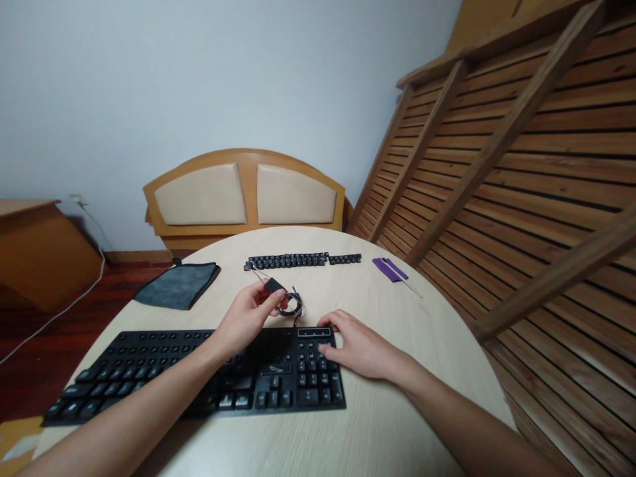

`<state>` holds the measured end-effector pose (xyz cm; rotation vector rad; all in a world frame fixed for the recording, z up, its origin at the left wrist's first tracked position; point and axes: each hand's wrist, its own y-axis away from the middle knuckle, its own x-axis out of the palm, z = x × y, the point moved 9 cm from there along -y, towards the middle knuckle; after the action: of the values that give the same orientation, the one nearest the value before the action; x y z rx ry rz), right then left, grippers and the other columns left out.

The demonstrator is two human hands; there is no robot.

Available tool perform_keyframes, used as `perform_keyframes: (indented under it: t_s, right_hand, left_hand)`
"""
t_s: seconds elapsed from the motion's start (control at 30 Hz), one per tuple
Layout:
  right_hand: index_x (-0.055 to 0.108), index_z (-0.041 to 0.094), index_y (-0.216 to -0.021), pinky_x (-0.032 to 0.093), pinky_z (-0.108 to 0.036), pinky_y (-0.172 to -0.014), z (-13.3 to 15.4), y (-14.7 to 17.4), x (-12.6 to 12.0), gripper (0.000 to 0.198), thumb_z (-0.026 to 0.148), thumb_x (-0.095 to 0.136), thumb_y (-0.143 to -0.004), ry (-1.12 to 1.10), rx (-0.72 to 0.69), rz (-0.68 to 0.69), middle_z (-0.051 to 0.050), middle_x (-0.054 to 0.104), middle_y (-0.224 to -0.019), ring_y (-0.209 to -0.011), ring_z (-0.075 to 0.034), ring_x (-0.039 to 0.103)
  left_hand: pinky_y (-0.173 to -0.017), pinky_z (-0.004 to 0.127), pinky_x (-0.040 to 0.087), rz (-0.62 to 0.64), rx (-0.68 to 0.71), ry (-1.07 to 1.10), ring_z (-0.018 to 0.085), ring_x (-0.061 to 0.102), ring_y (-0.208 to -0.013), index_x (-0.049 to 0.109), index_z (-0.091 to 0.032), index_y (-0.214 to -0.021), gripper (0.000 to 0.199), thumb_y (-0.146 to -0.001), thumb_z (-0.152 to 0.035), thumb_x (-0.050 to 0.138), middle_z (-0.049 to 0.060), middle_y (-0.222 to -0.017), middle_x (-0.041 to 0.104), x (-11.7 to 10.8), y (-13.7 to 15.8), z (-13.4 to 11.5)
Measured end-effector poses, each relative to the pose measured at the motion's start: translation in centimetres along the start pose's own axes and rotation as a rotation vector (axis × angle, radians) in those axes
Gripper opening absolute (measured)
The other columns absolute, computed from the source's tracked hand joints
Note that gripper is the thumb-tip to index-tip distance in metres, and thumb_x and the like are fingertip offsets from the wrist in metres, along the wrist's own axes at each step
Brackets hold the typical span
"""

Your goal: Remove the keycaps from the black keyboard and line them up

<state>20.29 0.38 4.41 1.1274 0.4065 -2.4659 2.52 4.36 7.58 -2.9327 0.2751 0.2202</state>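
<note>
My left hand (254,310) is closed on a wire keycap puller (273,285), pinching its black handle. Thin wire prongs point away to the upper left. Below lies a black keyboard (278,397), partly hidden by my left forearm. Its upper rows show bare key mounts, while lower rows and the number pad carry keycaps. My right hand (355,344) grips the keyboard's upper right corner, thumb over the number pad and fingers curled at the back edge. Loose black keycaps (288,260) lie in rows farther back, with a shorter group (344,259) on their right.
A coiled black cable (294,305) sits behind the keyboard. On the round table (397,424), a dark grey cloth (176,286) lies left, and a purple cloth (390,269) with a thin stick-like tool (410,286) lies right. A slatted wooden frame (536,165) leans along the right.
</note>
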Motion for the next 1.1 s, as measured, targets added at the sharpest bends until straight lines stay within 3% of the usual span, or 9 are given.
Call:
perform_keyframes:
  t_s: [0.17, 0.33, 0.6, 0.67, 0.8, 0.87, 0.93, 1.0, 1.1]
  right_hand:
    - [0.059, 0.02, -0.108, 0.041, -0.033, -0.093, -1.7, 0.3, -1.7, 0.028, 0.021, 0.062, -0.08, 0.004, 0.007, 0.076, -0.005, 0.061, -0.108, -0.104, -0.02, 0.055]
    - [0.059, 0.018, -0.11, 0.043, -0.032, -0.09, -5.1, 1.7, -4.4, 0.034, 0.027, 0.064, -0.078, 0.021, 0.144, 0.201, -0.006, 0.063, -0.109, -0.101, -0.022, 0.058]
    - [0.063, 0.016, -0.106, 0.044, -0.034, -0.092, -11.5, 4.6, -9.5, 0.039, 0.026, 0.069, -0.068, 0.232, 0.341, 0.173, -0.009, 0.065, -0.108, -0.103, -0.027, 0.058]
    - [0.064, 0.017, -0.101, 0.044, -0.034, -0.09, -10.2, 4.0, -9.7, 0.03, 0.023, 0.064, -0.071, 0.258, 0.268, 0.09, -0.009, 0.065, -0.106, -0.101, -0.026, 0.059]
    - [0.065, 0.019, -0.099, 0.047, -0.035, -0.085, -3.6, 1.7, -7.5, 0.02, 0.027, 0.055, -0.085, 0.205, 0.039, -0.053, -0.008, 0.067, -0.099, -0.092, -0.023, 0.061]
    - [0.064, 0.021, -0.111, 0.044, -0.039, -0.094, -0.3, 1.0, -4.9, 0.034, 0.038, 0.063, -0.082, 0.167, -0.095, -0.005, -0.009, 0.064, -0.112, -0.106, -0.026, 0.058]
    - [0.056, 0.023, -0.129, 0.035, -0.044, -0.106, 2.2, 1.1, -2.2, 0.065, 0.044, 0.075, -0.071, 0.117, -0.225, 0.122, -0.01, 0.055, -0.133, -0.125, -0.029, 0.047]
    - [0.047, 0.025, -0.139, 0.027, -0.046, -0.112, 3.1, 1.5, -0.2, 0.086, 0.045, 0.081, -0.062, 0.083, -0.29, 0.234, -0.01, 0.043, -0.146, -0.135, -0.032, 0.036]
    - [0.045, 0.024, -0.142, 0.023, -0.047, -0.114, 2.9, 2.0, 0.6, 0.095, 0.044, 0.083, -0.058, 0.081, -0.308, 0.31, -0.011, 0.037, -0.15, -0.139, -0.033, 0.03]
  left_hand:
    - [-0.062, 0.027, 0.05, 0.006, -0.01, -0.039, 0.018, 0.064, -0.074, 0.061, -0.014, -0.084, 0.039, -0.078, -0.052, 0.065, 0.005, -0.077, 0.068, -0.5, -0.3, -0.2]
    - [-0.062, 0.028, 0.05, 0.015, -0.011, -0.09, 0.018, 0.062, -0.072, 0.061, -0.015, -0.083, 0.038, -0.078, -0.052, 0.063, 0.004, -0.074, 0.066, -1.1, -0.6, -0.2]
    - [-0.063, 0.03, 0.052, -0.009, -0.01, -0.146, 0.02, 0.064, -0.075, 0.062, -0.017, -0.08, 0.035, -0.076, -0.051, 0.064, 0.005, -0.075, 0.068, -1.9, -1.2, -0.2]
    - [-0.063, 0.03, 0.052, -0.018, -0.01, -0.145, 0.02, 0.065, -0.074, 0.062, -0.017, -0.079, 0.034, -0.076, -0.05, 0.064, 0.005, -0.075, 0.069, -2.0, -1.3, -0.2]
    - [-0.064, 0.03, 0.053, -0.011, -0.032, -0.145, 0.019, 0.065, -0.074, 0.063, -0.016, -0.079, 0.033, -0.075, -0.049, 0.065, 0.005, -0.075, 0.069, -2.0, -1.5, 0.2]
    - [-0.064, 0.03, 0.053, -0.007, -0.048, -0.149, 0.019, 0.065, -0.074, 0.063, -0.016, -0.079, 0.033, -0.074, -0.049, 0.065, 0.005, -0.075, 0.069, -2.0, -1.5, 0.6]
    - [-0.064, 0.029, 0.052, -0.01, -0.049, -0.151, 0.019, 0.065, -0.075, 0.063, -0.016, -0.079, 0.035, -0.074, -0.05, 0.066, 0.005, -0.075, 0.068, -2.2, -1.6, 1.0]
    - [-0.064, 0.029, 0.053, -0.016, -0.036, -0.152, 0.019, 0.065, -0.076, 0.064, -0.016, -0.08, 0.036, -0.075, -0.051, 0.066, 0.005, -0.076, 0.068, -2.5, -1.7, 1.1]
    - [-0.064, 0.029, 0.053, -0.03, -0.031, -0.166, 0.02, 0.065, -0.077, 0.064, -0.015, -0.082, 0.036, -0.076, -0.051, 0.066, 0.006, -0.078, 0.068, -3.1, -1.9, 1.2]
